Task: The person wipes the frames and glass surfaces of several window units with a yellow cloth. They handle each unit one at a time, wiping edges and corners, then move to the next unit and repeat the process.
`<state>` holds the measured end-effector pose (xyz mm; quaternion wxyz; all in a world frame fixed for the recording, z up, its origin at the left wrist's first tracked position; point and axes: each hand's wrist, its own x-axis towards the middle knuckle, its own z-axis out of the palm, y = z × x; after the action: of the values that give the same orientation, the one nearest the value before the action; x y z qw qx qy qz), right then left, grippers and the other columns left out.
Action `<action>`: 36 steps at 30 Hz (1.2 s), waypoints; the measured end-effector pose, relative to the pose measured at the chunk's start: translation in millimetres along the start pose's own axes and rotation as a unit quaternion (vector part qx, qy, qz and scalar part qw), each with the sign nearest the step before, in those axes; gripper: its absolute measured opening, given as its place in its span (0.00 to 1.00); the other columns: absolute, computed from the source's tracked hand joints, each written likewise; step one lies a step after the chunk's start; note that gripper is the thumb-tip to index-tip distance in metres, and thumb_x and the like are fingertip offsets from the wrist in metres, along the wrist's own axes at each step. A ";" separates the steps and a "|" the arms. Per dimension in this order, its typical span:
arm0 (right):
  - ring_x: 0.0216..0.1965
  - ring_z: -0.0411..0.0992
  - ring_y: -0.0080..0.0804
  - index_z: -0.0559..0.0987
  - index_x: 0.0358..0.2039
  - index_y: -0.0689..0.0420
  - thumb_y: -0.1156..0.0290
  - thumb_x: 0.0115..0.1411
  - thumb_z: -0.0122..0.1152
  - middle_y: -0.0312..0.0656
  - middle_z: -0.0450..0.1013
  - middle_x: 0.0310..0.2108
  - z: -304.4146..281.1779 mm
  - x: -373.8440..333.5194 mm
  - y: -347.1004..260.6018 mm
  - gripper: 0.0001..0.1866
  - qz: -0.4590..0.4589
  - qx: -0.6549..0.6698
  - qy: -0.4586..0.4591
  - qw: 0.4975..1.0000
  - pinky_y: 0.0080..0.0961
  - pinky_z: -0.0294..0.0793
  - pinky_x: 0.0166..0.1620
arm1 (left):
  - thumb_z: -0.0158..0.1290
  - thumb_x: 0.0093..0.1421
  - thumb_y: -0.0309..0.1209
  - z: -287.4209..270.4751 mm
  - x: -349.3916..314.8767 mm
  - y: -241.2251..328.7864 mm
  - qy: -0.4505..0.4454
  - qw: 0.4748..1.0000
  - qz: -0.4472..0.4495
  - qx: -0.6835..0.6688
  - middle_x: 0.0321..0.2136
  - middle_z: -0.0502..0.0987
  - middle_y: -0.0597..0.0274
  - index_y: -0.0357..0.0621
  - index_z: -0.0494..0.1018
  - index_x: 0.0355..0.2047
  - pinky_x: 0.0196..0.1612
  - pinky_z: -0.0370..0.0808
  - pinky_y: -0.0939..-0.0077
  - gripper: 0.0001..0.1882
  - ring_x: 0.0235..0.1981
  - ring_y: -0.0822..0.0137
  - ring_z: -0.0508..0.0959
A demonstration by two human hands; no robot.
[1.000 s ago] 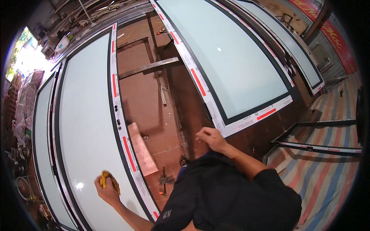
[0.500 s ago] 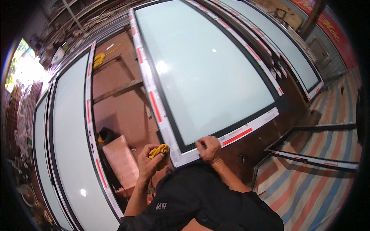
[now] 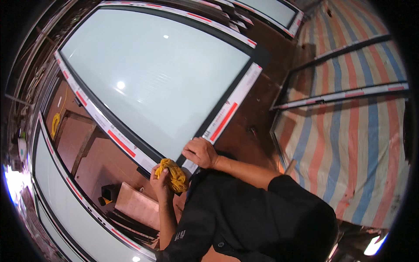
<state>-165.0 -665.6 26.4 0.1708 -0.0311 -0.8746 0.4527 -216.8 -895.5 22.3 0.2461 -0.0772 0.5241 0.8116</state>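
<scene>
In my left hand is a crumpled yellow cloth, pinched between thumb and fingers at the near corner of a large framed glass panel. My right hand is closed, fingers curled under, over the panel's black and white frame close to that corner. Its fingertips are hidden, so what they hold, if anything, does not show. The frame's outer border carries white film with red strips. The pale glass lies flat and reflects bright spots of light.
More framed glass panels lie left and far right. Between the panels show a reddish-brown surface with wooden bars, a pinkish board and a yellow cord. A narrow frame rests over striped sheeting at right.
My view has swung right, so the panel appears turned and shifted left. My right hand has moved closer to the left one at the corner, its fingers now more tightly curled. The cloth stays in my left.
</scene>
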 end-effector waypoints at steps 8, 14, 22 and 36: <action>0.35 0.77 0.27 0.79 0.35 0.63 0.65 0.71 0.57 0.41 0.79 0.31 -35.2 6.9 17.3 0.13 0.243 0.424 -0.023 0.872 0.27 0.78 0.42 | 0.62 0.61 0.26 7.6 1.1 6.7 0.046 0.999 0.003 0.017 0.41 0.81 0.55 0.35 0.73 0.50 0.47 0.81 0.67 0.18 0.41 0.63 0.82; 0.32 0.76 0.24 0.80 0.34 0.62 0.67 0.71 0.57 0.38 0.78 0.29 -142.2 -1.4 88.6 0.12 0.213 0.400 0.157 0.878 0.25 0.76 0.39 | 0.57 0.63 0.28 69.8 28.3 9.9 -0.001 0.995 0.034 -0.093 0.39 0.81 0.52 0.35 0.72 0.49 0.42 0.84 0.61 0.16 0.37 0.58 0.84; 0.33 0.74 0.24 0.79 0.35 0.62 0.69 0.72 0.56 0.38 0.76 0.30 -367.9 -22.4 238.3 0.11 0.216 0.286 0.393 0.847 0.25 0.76 0.39 | 0.58 0.62 0.29 325.9 129.4 -45.2 -0.103 0.993 0.018 -0.052 0.40 0.80 0.51 0.35 0.70 0.49 0.44 0.84 0.60 0.17 0.38 0.57 0.84; 0.31 0.73 0.24 0.77 0.36 0.60 0.65 0.72 0.56 0.37 0.75 0.29 -619.0 -78.4 365.9 0.11 0.300 0.197 0.552 0.753 0.23 0.74 0.37 | 0.57 0.63 0.32 691.5 267.1 -122.6 -0.190 0.981 0.038 0.029 0.42 0.79 0.55 0.36 0.69 0.51 0.47 0.82 0.66 0.19 0.40 0.63 0.82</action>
<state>74.2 16.9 40.8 0.4818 -0.5015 -0.4656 0.5473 -297.8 -155.5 123.6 0.3120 0.1059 0.4933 0.8050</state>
